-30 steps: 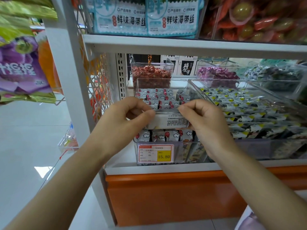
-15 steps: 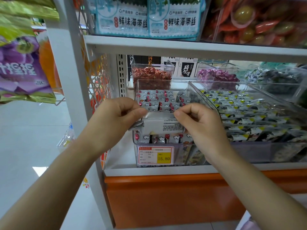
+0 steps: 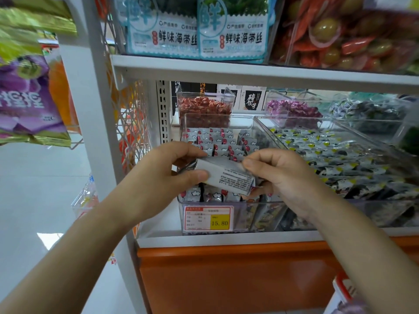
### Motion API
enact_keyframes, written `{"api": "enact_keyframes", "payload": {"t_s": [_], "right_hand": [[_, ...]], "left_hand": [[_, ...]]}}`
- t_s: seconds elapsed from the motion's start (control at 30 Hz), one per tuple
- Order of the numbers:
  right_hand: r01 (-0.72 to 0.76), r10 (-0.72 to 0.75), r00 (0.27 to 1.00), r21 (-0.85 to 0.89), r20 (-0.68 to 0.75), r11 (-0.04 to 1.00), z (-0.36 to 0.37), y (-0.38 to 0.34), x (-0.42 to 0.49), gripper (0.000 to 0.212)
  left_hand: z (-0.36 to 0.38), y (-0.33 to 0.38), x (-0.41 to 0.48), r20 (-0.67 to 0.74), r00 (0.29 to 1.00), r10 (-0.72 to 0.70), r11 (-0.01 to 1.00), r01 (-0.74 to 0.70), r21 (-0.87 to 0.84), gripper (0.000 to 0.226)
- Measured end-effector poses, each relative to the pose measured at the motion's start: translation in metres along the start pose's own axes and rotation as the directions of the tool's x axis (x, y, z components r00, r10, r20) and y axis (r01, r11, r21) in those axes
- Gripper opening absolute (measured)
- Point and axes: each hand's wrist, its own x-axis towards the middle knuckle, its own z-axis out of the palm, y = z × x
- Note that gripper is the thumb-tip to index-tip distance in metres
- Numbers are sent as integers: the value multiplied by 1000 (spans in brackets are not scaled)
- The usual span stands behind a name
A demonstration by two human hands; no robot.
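While both of my hands are up at the middle shelf, a purple snack bag hangs far out at nine o'clock from them, beyond the white shelf post. My left hand pinches the left end of a small white packet. The thumb is pressed on the near face and the forefinger is curled over the top edge. The other fingers are tucked behind, where I cannot see them.

The packet shows its back, with fine black print, and lies tilted, its left end higher than its right. It hangs just over the front part of a clear bin, close above the red-and-white packets packed in rows inside. Whether it touches them I cannot tell. At six o'clock from the packet, on the bin's front wall, sits a price tag reading 15.80. At twelve o'clock, further back, stands a smaller clear box of red-wrapped sweets, and above the next shelf board are seaweed packs.

My right hand grips the packet's right end from three o'clock, thumb on the upper edge, fingers curled underneath. Just beside the bin at three o'clock is a wider clear bin full of black-and-yellow packets. Purple-wrapped sweets sit behind it at about one o'clock.
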Motion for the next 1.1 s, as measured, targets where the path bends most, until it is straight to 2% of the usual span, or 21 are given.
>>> {"api": "enact_keyframes", "payload": {"t_s": [0.13, 0.2, 0.23, 0.3, 0.37, 0.5, 0.6, 0.7, 0.8, 0.93, 1.0, 1.1], "right_hand": [[10, -8, 1000, 70, -29, 997, -1, 8, 1, 16], [28, -21, 998, 143, -51, 989, 2, 10, 2, 20], [46, -37, 998, 178, -52, 983, 4, 12, 2, 23], [78, -73, 997, 185, -34, 980, 8, 13, 1, 40], [122, -118, 992, 101, -46, 987, 12, 16, 0, 54], [168, -154, 971, 67, -181, 984, 18, 15, 4, 43], [147, -128, 948, 42, -293, 988, 13, 14, 18, 33], [130, -122, 911, -7, -395, 991, 10, 13, 41, 18], [137, -185, 884, -140, -429, 981, 13, 12, 72, 14], [153, -303, 880, -387, -366, 909, 20, 11, 116, 26], [177, -372, 891, -558, -259, 811, 23, 11, 137, 23], [176, -349, 934, -744, -81, 644, 28, 14, 162, 25]], "left_hand": [[3, 1, -1, -45, 999, 16, 999, -14, 45, 19], [6, 0, -1, -101, 995, 9, 996, 1, 94, 9], [7, -2, 0, -143, 990, 4, 993, 13, 118, 12], [7, -4, 1, -221, 975, -17, 991, 46, 124, 17], [7, -4, 3, -262, 964, -34, 991, 67, 118, 18], [10, -2, 5, -268, 963, -3, 992, 37, 123, 25], [10, -8, 14, -262, 963, 67, 929, 35, 368, 51], [9, -24, 22, -145, 989, 24, 855, 55, 515, 69], [12, -39, 26, -12, 996, -89, 821, 80, 565, 78], [15, -45, 31, 23, 990, -138, 833, 104, 544, 83], [16, -44, 32, 34, 987, -154, 844, 113, 525, 85], [17, -46, 32, 53, 986, -155, 851, 106, 515, 86]]}}
